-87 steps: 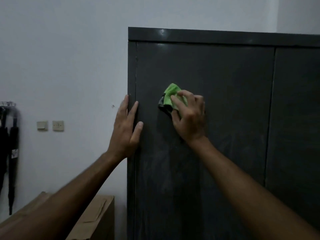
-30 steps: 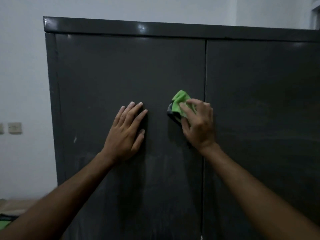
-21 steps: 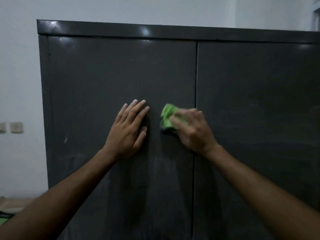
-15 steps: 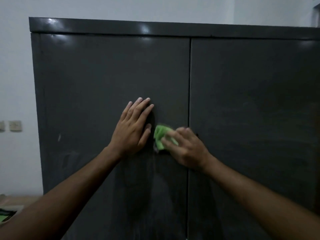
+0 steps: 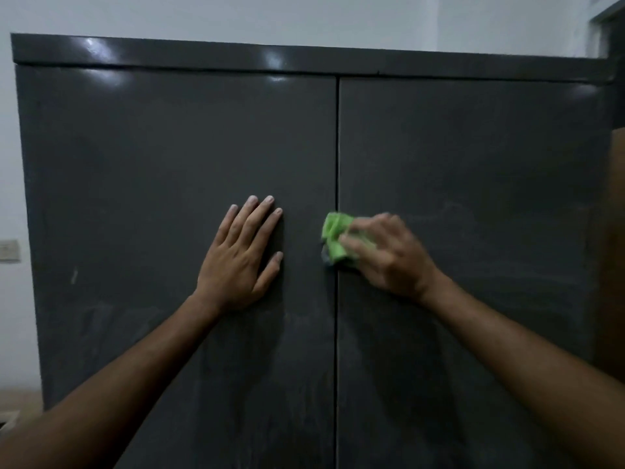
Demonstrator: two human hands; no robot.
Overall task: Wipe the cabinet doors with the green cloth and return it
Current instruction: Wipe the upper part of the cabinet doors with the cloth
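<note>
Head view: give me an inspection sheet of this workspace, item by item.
Surface: dark grey cabinet, left door and right door closed, faint smears low on both.
Job's things: green cloth bunched against the seam between the doors.
Clutter: nothing seen on the doors.
Grips: left hand flat on the left door, fingers straight; right hand holds the cloth, blurred.
Cables: nothing seen.
Surroundings: white wall behind; wall switch at left edge; brown panel at right edge.
</note>
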